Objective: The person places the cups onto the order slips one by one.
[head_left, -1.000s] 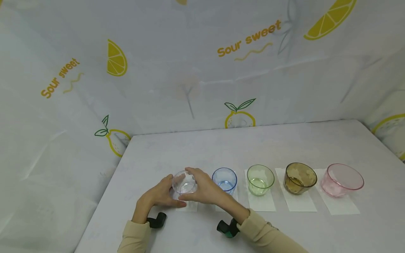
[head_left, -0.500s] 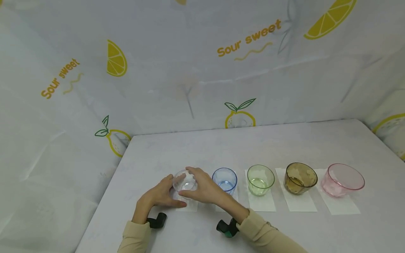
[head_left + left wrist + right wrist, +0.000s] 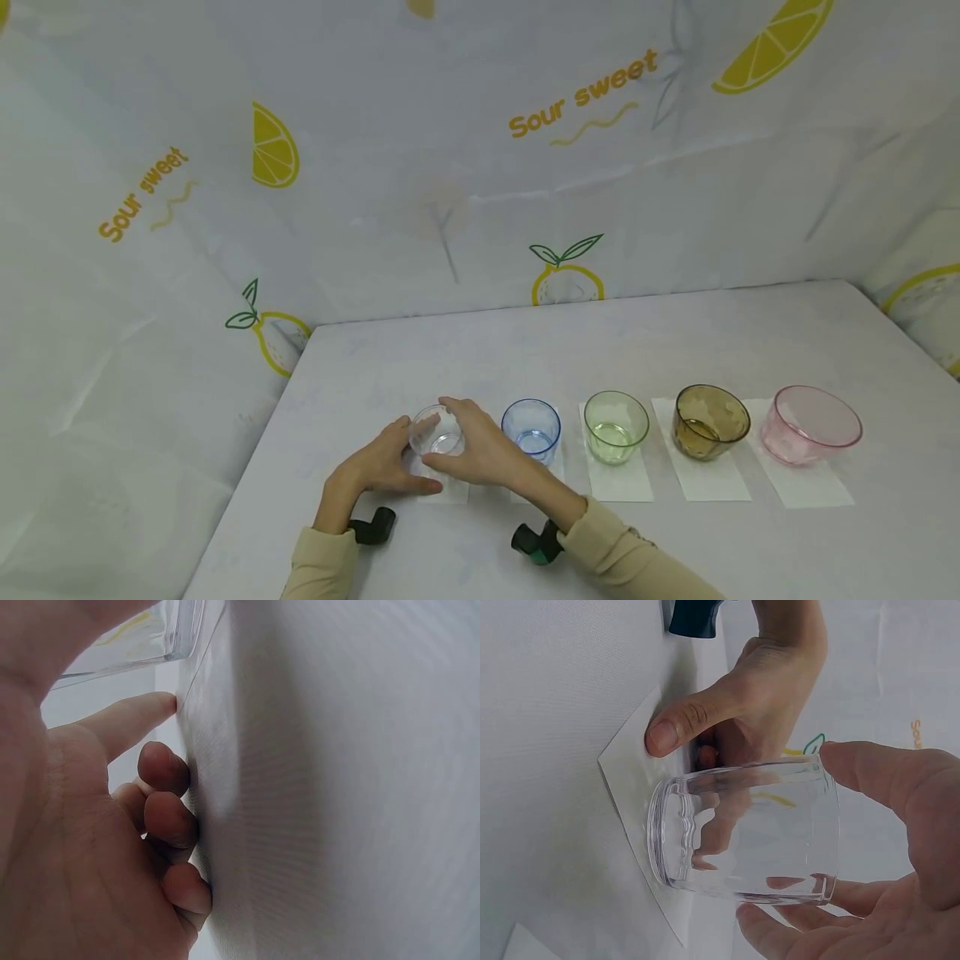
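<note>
A clear drinking glass [image 3: 437, 429] stands upright at the left end of a row, on a white paper rectangle [image 3: 452, 492]. My right hand [image 3: 483, 450] holds it near the rim, the thumb on the near side and the other fingers on the far side, as the right wrist view shows the glass [image 3: 780, 832] between them. Low on the glass's left lies my left hand [image 3: 386, 460], its fingertips down at the paper and table. In the left wrist view, the glass's base [image 3: 161, 641] is just beyond the left hand's fingers [image 3: 135, 720].
To the right, on similar papers, stand a blue glass [image 3: 532, 429], a green glass [image 3: 617, 427], a brown glass bowl [image 3: 711, 422] and a pink glass bowl [image 3: 810, 425]. The blue glass is close beside my right hand. A lemon-print sheet [image 3: 390, 208] hangs behind the table.
My right thumb has shifted up slightly on the near side of the clear glass. The head view has tilted a little. The left hand and the glasses have kept their places.
</note>
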